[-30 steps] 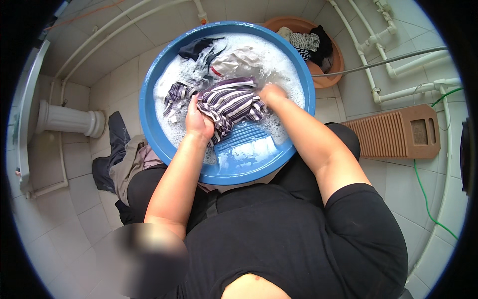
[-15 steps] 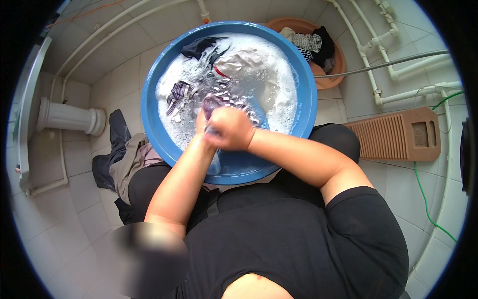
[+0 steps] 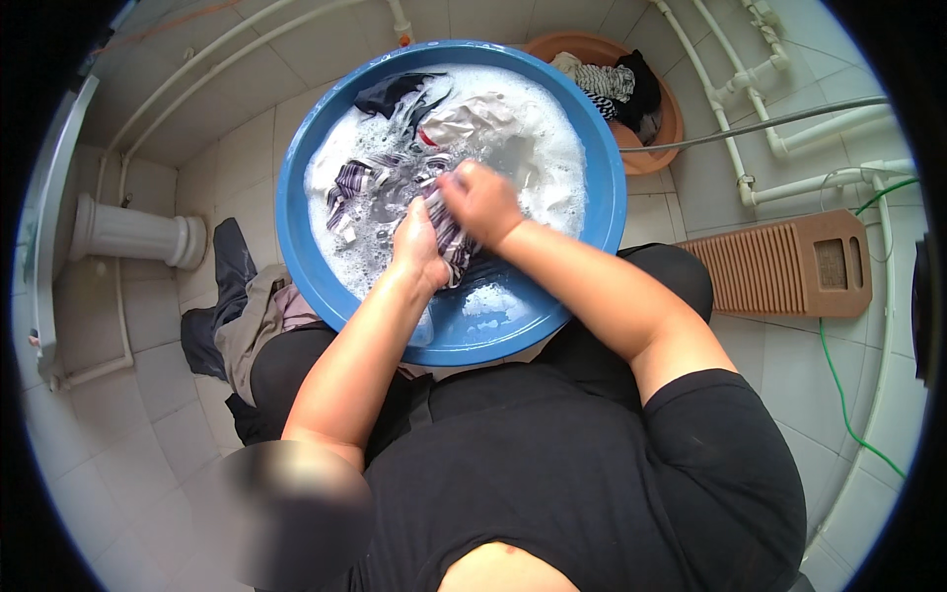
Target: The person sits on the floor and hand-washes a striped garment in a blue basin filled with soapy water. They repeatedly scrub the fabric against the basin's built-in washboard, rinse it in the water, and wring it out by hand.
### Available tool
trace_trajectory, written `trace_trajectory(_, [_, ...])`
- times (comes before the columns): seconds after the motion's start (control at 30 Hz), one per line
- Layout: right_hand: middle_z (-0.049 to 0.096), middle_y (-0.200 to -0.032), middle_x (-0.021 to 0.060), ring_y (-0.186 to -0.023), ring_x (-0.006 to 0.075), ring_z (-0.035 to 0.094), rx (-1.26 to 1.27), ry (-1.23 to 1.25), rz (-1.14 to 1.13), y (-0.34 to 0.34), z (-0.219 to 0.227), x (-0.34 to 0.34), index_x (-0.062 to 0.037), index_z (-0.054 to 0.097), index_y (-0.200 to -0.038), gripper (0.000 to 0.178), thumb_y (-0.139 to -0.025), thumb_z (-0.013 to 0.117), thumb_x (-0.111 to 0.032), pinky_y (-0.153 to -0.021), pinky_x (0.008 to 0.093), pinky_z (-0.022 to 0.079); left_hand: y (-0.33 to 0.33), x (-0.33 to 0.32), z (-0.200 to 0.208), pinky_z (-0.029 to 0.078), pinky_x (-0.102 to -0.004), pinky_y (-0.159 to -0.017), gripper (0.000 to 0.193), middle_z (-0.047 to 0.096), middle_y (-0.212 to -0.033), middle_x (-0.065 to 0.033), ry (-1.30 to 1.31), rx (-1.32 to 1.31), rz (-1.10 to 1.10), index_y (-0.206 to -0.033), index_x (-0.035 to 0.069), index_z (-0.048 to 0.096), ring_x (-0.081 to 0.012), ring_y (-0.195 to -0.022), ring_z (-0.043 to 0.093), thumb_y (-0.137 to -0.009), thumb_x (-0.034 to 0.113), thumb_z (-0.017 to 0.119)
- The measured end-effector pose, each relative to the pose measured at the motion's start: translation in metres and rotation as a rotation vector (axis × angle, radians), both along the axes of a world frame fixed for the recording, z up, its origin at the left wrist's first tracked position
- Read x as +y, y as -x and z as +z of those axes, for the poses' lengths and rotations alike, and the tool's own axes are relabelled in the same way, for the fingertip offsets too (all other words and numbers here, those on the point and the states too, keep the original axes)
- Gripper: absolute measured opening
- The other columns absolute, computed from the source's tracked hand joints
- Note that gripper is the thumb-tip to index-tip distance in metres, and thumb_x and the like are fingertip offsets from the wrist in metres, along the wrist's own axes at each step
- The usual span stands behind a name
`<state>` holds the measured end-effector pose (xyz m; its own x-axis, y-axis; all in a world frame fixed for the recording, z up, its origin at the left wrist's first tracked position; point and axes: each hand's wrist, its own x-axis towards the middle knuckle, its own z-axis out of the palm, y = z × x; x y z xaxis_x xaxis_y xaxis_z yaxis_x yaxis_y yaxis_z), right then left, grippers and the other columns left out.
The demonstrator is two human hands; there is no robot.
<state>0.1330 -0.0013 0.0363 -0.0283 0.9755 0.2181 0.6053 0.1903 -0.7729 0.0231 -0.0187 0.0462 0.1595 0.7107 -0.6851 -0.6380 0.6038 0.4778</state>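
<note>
A large blue basin [image 3: 618, 187] full of suds stands in front of me. Over its near half, my left hand [image 3: 418, 245] is closed on a wet purple, black and white striped garment [image 3: 452, 237]. My right hand [image 3: 483, 205], slightly blurred, grips the same cloth just above and to the right, its fingers curled in. Part of the stripes trails leftward into the foam. Farther back float a dark garment [image 3: 390, 96] and a pale garment [image 3: 472, 120] with a red edge.
Behind the basin at the right, an orange-brown tub [image 3: 671, 128] holds more clothes. A brown washboard [image 3: 755, 268] lies on the tiles to my right. Clothes [image 3: 247, 316] lie to my left near a white pedestal [image 3: 138, 235]. White pipes [image 3: 745, 187] and a grey hose [image 3: 760, 128] run along the walls.
My right hand has moved up and away from my left hand, now farther along the striped cloth. More of the garment shows between them, and suds appear on the basin's near wall.
</note>
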Motion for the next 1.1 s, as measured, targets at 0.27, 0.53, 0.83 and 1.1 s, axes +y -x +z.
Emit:
trace_trajectory(0.27, [0.056, -0.115, 0.0226, -0.108, 0.0363, 0.053, -0.165, 0.549, -0.018, -0.076, -0.051, 0.049, -0.0028, 0.053, -0.117, 0.064, -0.08, 0.052, -0.055, -0.091, 0.0394, 0.041, 0.039, 0.025, -0.029, 0.051, -0.0431, -0.085, 0.042, 0.058, -0.109, -0.0184, -0.199, -0.13, 0.085, -0.115, -0.001, 0.049, -0.0306, -0.096, 0.061, -0.096, 0.033, 0.033])
trace_trajectory(0.53, [0.056, -0.112, 0.0109, -0.099, 0.0269, 0.056, -0.094, 0.004, 0.094, -0.046, -0.042, 0.038, -0.0078, 0.067, -0.092, 0.036, -0.077, 0.061, -0.04, -0.085, 0.0342, 0.046, 0.018, 0.016, -0.012, 0.043, -0.0411, -0.094, 0.045, 0.056, -0.116, -0.0149, -0.34, -0.235, 0.071, -0.12, 0.0, 0.047, -0.0294, -0.104, 0.056, -0.097, 0.034, 0.029])
trace_trajectory(0.83, [0.055, -0.082, 0.0071, -0.07, 0.0247, 0.058, 0.029, -0.479, 0.619, 0.038, 0.042, -0.057, -0.0087, 0.054, -0.069, 0.018, -0.069, 0.067, -0.021, -0.058, 0.0338, 0.047, 0.038, 0.018, -0.035, 0.05, -0.0298, -0.053, 0.024, 0.06, -0.079, -0.0066, -0.164, -0.412, -0.064, -0.103, 0.015, 0.055, -0.0175, -0.06, 0.058, -0.088, 0.033, 0.056])
trace_trajectory(1.1, [0.054, -0.063, 0.0112, -0.057, 0.0311, 0.054, -0.019, -0.324, 0.064, 0.009, 0.004, -0.013, -0.0076, 0.053, -0.062, 0.024, -0.077, 0.06, -0.025, -0.049, 0.0384, 0.043, 0.006, -0.001, -0.002, 0.051, -0.0359, -0.068, 0.029, 0.06, -0.088, -0.0071, -0.003, -0.044, -0.012, -0.092, 0.008, 0.057, -0.0215, -0.078, 0.06, -0.089, 0.035, 0.046])
